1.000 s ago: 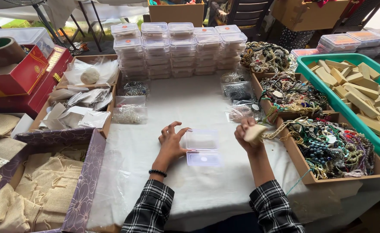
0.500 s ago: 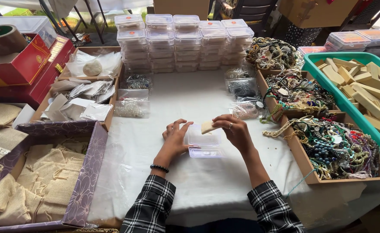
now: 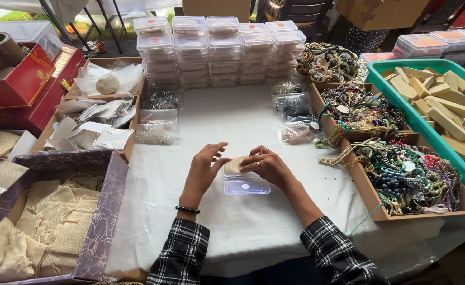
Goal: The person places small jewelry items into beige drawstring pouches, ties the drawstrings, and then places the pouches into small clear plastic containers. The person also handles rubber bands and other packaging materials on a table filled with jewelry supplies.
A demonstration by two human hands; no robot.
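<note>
A small beige pouch-like piece sits between my two hands over a white-covered table. My right hand pinches its right side. My left hand touches its left side with fingers spread. Just below them lies an open clear plastic box with its lid flat toward me. Both sleeves are black-and-white plaid.
Stacks of clear plastic boxes stand at the back. Cardboard trays of bead jewellery line the right, beside a green bin of beige blocks. A purple box of burlap pouches and trays of plastic bags sit left.
My right hand carried the beige piece from the right-hand tray side to the middle, and both hands now meet on it above the clear box.
</note>
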